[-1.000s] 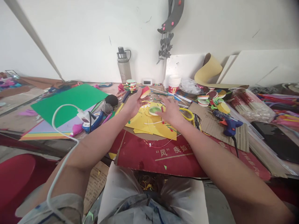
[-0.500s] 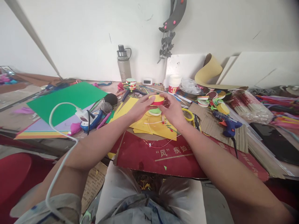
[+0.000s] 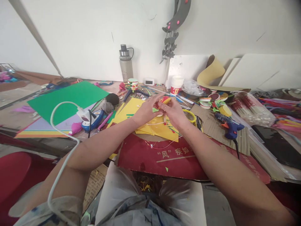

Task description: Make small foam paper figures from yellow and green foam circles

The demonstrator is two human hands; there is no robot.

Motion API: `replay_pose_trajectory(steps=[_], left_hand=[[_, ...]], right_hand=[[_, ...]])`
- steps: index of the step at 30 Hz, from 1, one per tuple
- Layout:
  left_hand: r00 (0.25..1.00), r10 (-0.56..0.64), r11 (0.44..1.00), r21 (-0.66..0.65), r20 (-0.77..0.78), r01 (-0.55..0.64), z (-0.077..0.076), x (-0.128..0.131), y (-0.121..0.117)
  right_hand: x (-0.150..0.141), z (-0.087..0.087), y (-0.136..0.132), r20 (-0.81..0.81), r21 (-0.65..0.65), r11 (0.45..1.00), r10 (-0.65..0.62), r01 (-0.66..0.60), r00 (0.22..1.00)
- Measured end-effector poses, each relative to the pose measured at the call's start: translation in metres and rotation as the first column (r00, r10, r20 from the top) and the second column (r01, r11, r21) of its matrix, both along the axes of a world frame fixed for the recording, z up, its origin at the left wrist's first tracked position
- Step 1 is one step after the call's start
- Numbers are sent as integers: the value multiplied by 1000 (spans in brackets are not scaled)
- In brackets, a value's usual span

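Note:
In front of me, a small round disc [image 3: 166,100] with a red side and yellow faces is held tilted above the table. My right hand [image 3: 175,111] grips it from the right, the thumb on its near side. Around its left side curl the fingers of my left hand [image 3: 147,109], closed on it too. Beneath the hands lies a green-topped round piece, mostly covered by them. Yellow paper sheets [image 3: 134,108] and a thin pale cord lie below, on a red cardboard sheet [image 3: 145,157].
A blue glue gun [image 3: 231,128] and a black phone [image 3: 277,146] lie at right, near yellow-handled scissors [image 3: 191,116]. Small decorated drums [image 3: 216,100] sit behind them. Paper cups [image 3: 176,84] and a bottle [image 3: 126,64] stand at the wall. Green paper [image 3: 68,100] and a white cable [image 3: 53,116] are at left.
The disc has been tipped from nearly level to a steep tilt and moved slightly right. My left hand has shifted right, covering more of the green-topped piece.

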State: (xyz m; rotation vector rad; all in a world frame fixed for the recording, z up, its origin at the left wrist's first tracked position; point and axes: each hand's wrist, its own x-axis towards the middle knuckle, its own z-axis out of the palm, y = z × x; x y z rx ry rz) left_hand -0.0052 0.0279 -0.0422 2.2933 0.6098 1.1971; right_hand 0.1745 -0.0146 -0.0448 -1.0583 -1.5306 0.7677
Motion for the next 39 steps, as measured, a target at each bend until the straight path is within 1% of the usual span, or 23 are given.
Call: replay_pose_trajectory(steps=[2, 3, 5, 6, 8, 10, 11, 13, 15, 16, 19, 21, 23, 25, 29, 31, 35, 39], left_hand=[[998, -47, 998, -28, 39, 48, 2, -1, 1], [997, -43, 998, -35, 65, 45, 2, -3, 4], [996, 14, 999, -31, 88, -11, 2, -9, 14], [998, 49, 999, -28, 50, -47, 0, -13, 21], [990, 107, 993, -40, -93, -111, -7, -22, 35], [969, 127, 989, -50, -211, -140, -17, -28, 47], [966, 121, 991, -35, -230, -133, -21, -29, 51], [968, 73, 997, 2, -240, -75, -28, -30, 56], [949, 31, 999, -1, -312, -33, -30, -28, 55], [936, 25, 999, -15, -352, -32, -29, -27, 54], [903, 62, 994, -57, -426, -96, -23, -23, 48], [911, 75, 989, -87, -405, -120, -19, -22, 44], [949, 47, 987, -134, -313, -93, -14, -21, 39], [979, 14, 981, -186, -202, -53, -9, -20, 35], [995, -26, 970, -244, -94, 3, 2, -16, 26], [999, -35, 964, -266, -36, 24, 4, -14, 22], [999, -17, 957, -288, 49, 30, 4, -11, 20], [998, 17, 979, -205, 55, -5, 2, -10, 20]], right_hand=[[6, 1, 3, -47, -8, 999, -40, 40, 998], [10, 2, 4, -51, -5, 998, -56, 56, 997], [15, 5, 6, -13, 27, 996, -79, 79, 997], [16, 6, 6, 12, 47, 995, -86, 85, 996], [16, 8, 5, 44, 73, 993, -95, 92, 994], [15, 8, 4, 48, 68, 993, -95, 92, 994], [14, 8, 3, 51, 62, 994, -93, 89, 994], [13, 7, 3, 71, 61, 995, -85, 81, 994], [13, 6, 4, 100, 70, 995, -72, 65, 992], [13, 5, 5, 110, 72, 996, -66, 58, 992], [14, 2, 6, 129, 71, 997, -49, 40, 990], [14, -1, 7, 145, 74, 997, -39, 29, 989], [15, -3, 7, 175, 102, 994, -43, 25, 984], [17, -3, 7, 231, 168, 986, -61, 22, 971], [23, -3, 9, 361, 342, 939, -119, -13, 925], [24, -3, 9, 393, 392, 919, -127, -41, 911], [23, -4, 8, 417, 408, 911, -132, -55, 900], [20, -6, 7, 426, 388, 920, -129, -52, 896]])
